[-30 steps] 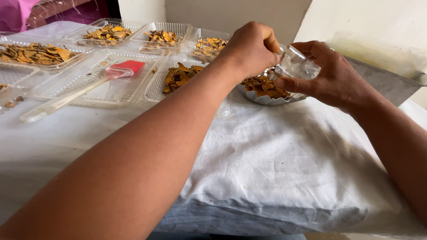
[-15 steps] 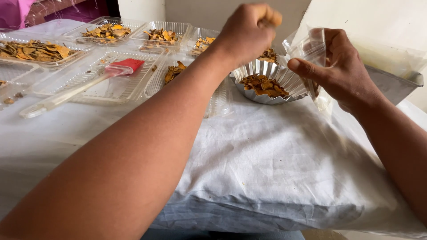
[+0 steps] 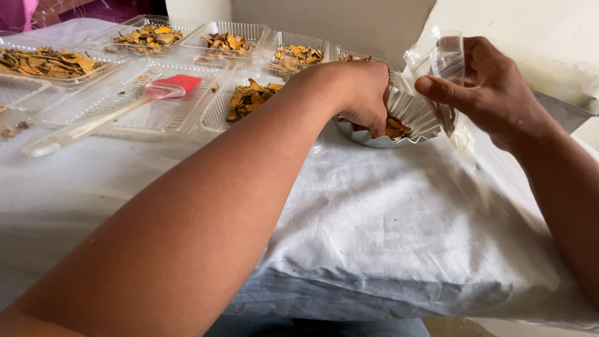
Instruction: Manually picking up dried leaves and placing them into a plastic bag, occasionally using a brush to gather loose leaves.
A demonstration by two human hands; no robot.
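- Silver fluted foil bowl [image 3: 409, 115], holding orange-brown dried slices [image 3: 394, 128].
- Left of the bowl: red-headed spatula [image 3: 112, 112], clear handle.
- Under the bowl: white cloth [image 3: 387, 224].

Views: I have one, the head camera; nothing overlaps with it.
Position: I look from the person's head, above the near edge of the cloth-covered table [image 3: 387, 237].
Direction: forward and down, toward the far edge.
Closeness: near; the left forearm fills the lower left of the frame.
Reach: the far edge and wall show, the near edge at the bottom.
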